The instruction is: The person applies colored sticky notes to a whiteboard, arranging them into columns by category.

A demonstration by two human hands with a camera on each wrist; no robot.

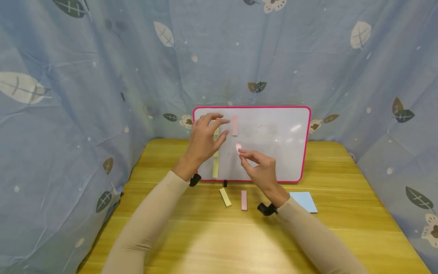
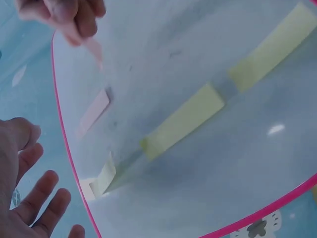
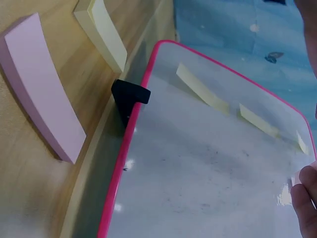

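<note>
My right hand (image 1: 262, 170) pinches a small pink sticky strip (image 1: 238, 147) between thumb and fingertips, in front of the whiteboard (image 1: 270, 160). In the left wrist view that strip (image 2: 94, 51) hangs down from the fingers. Higher on the board sticks another pink strip (image 1: 235, 125). My left hand (image 1: 202, 140) is raised before the board's upper left, thumb and fingers apart, nothing between them. It partly hides a column of yellow sticky strips (image 1: 215, 168); the left wrist view shows three, the top one (image 2: 105, 174) curling off the surface.
On the wooden table (image 1: 205, 236) before the board lie a yellow strip pad (image 1: 225, 197) and a pink strip pad (image 1: 244, 200). A blue note pad (image 1: 304, 201) is partly behind the right sleeve. A black foot (image 1: 225, 183) sits at the board's bottom edge. Patterned curtain (image 1: 219, 57) surrounds the table.
</note>
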